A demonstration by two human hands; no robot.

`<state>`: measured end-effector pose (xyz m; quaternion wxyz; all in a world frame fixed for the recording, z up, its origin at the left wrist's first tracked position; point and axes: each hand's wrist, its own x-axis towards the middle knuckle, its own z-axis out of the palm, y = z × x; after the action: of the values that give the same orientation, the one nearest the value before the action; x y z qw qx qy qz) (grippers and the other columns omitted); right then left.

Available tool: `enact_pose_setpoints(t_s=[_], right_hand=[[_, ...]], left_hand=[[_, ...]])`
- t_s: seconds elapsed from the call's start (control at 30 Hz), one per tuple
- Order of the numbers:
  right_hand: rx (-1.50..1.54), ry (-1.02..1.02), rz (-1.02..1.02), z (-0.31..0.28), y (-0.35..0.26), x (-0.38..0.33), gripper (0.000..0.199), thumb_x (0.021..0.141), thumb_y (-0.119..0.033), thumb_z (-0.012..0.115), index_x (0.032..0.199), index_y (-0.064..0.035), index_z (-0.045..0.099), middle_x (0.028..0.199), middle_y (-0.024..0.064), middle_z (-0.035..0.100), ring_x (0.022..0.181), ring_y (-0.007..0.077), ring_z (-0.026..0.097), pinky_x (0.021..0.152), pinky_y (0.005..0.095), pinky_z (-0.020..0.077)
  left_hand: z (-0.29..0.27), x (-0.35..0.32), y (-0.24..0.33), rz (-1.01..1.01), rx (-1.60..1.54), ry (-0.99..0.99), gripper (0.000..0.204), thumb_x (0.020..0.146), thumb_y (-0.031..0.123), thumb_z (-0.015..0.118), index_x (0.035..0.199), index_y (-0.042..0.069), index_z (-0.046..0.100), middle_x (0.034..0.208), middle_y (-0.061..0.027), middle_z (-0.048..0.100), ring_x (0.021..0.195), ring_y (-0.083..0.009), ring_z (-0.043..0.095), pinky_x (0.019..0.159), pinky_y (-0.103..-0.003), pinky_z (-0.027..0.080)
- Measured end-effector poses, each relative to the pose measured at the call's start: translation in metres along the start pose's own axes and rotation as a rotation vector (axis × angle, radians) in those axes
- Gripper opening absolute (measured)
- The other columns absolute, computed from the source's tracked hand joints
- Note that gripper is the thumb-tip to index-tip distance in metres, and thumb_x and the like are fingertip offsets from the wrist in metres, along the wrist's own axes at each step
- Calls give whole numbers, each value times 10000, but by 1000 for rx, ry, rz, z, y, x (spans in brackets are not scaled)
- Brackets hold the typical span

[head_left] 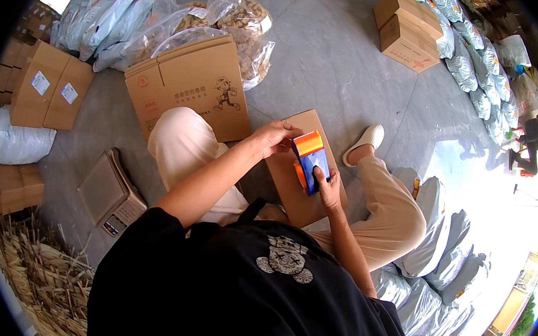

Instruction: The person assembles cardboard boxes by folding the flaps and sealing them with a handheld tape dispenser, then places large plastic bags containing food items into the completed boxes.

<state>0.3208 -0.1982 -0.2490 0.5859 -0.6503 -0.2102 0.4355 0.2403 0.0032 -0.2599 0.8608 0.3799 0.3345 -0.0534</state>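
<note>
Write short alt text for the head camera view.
A seated person runs a blue and orange tape dispenser along a cardboard box on their lap, right hand gripping it, left hand steadying the box. A scale sits nearby.

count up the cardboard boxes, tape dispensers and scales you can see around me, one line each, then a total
Cardboard boxes you can clearly make out, including the small box under both hands: 6
Tape dispensers, the blue and orange tape dispenser: 1
Scales, the grey scale: 1
Total: 8

Soft, shaded daylight covers the grey floor (330,58), while glaring sun from the right overexposes the ground there, and fisheye distortion bends and darkens everything toward the black, slightly blurred rim.
</note>
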Motion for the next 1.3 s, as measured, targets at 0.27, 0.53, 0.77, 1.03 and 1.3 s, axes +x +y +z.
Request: enact_pose_setpoints(t_s=[0.27, 0.53, 0.77, 1.03, 1.3], right_hand=[[134, 65, 27, 8, -10, 0, 416, 805, -369, 583, 813, 46, 548, 573, 71, 551, 416, 159, 545, 384, 240, 439], [1052, 43, 174, 19, 5, 19, 408, 886, -453, 426, 743, -78, 499, 480, 5, 361, 389, 119, 322, 598, 303, 445], [1265, -91, 164, 20, 24, 19, 458, 903, -448, 376, 752, -34, 502, 441, 14, 308, 366, 119, 301, 785, 332, 460], [1288, -126, 100, 14, 31, 20, 350, 920, -322, 344, 816, -25, 496, 446, 10, 313, 341, 125, 288, 785, 347, 455], [1298, -131, 112, 12, 37, 22, 354, 924, -323, 350, 810, -25, 503, 442, 19, 314, 329, 130, 283, 766, 354, 468]], left_hand=[[-18, 11, -20, 898, 1551, 177, 390, 837, 166, 487, 1200, 24, 477, 1396, -90, 273, 1313, -290, 180, 1041, -460, 200], [-6, 6, -23, 838, 1909, 243, 523, 880, 318, 407, 1330, 72, 307, 1452, -54, 110, 1338, -274, 78, 1056, -471, 153], [-17, 11, -10, 731, 1502, 151, 416, 845, 247, 518, 1230, 106, 452, 1326, -105, 354, 1310, -270, 179, 1054, -464, 150], [28, -5, 4, 914, 1178, 342, 217, 701, 281, 671, 781, 80, 653, 850, -63, 641, 995, -251, 523, 990, -470, 248], [35, -4, 1, 962, 1183, 442, 203, 682, 263, 681, 747, 75, 644, 765, -84, 610, 894, -249, 533, 967, -449, 256]])
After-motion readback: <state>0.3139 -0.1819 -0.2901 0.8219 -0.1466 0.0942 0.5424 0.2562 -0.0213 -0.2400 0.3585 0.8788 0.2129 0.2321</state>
